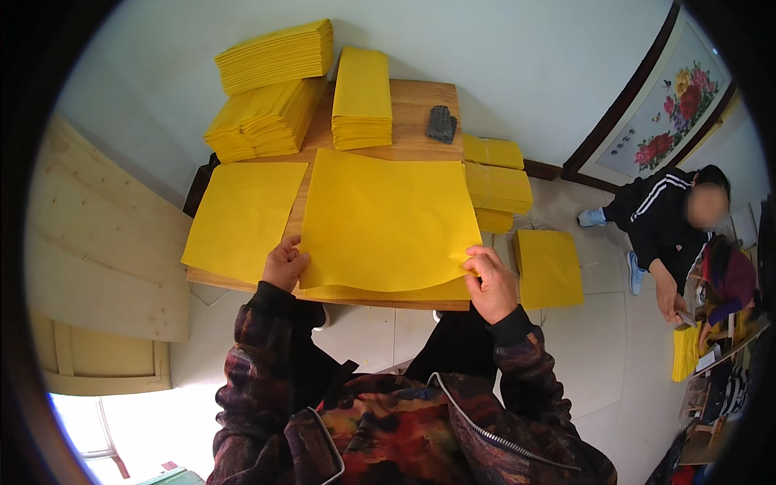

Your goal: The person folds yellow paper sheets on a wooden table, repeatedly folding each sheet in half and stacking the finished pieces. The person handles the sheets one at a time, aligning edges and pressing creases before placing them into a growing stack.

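- On the wooden table point(411, 121), 1 yellow sheet point(388, 222), near edge raised.
- Left hand point(285, 264) pinches its near left corner; right hand point(491, 283), the near right.
- Framed flower picture point(677, 95): marks point(624, 147) too small to read.

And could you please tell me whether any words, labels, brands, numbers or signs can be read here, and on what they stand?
There is no text that I can read.
Yellow sheet held by the left hand and right hand: no writing visible.
Yellow stacks: none visible.
Framed flower picture: small dark marks, too small to tell whether they are writing.
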`<state>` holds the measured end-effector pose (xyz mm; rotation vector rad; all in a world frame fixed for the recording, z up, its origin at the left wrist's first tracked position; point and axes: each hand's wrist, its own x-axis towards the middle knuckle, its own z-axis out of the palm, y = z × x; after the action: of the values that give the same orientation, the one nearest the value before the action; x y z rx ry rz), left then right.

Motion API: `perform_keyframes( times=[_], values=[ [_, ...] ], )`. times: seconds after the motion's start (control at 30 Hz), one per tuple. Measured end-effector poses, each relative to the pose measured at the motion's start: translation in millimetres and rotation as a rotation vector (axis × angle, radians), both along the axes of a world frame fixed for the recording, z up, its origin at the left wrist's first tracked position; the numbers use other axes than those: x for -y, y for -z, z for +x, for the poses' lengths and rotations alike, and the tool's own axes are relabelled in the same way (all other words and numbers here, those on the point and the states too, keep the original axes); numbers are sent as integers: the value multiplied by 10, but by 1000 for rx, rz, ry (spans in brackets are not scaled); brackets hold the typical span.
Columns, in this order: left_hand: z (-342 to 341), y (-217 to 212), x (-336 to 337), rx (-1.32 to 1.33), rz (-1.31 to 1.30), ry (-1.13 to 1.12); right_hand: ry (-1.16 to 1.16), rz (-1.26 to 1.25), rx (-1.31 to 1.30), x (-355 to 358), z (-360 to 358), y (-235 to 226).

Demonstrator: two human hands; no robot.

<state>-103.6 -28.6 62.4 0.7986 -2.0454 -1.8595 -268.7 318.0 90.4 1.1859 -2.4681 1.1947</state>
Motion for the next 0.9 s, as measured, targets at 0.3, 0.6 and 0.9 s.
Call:
perform_keyframes(
  times=[0.3, 0.6, 0.9],
  values=[
    [-46, 392, 109, 176, -28, -65, -2, 62, 75, 37, 104, 267],
    [-39, 391, 133, 209, -108, -21, 1, 132, 58, 24, 178, 313],
    [-28, 425, 165, 342, -459, 20, 34, 162, 20, 24, 165, 314]
  ],
)
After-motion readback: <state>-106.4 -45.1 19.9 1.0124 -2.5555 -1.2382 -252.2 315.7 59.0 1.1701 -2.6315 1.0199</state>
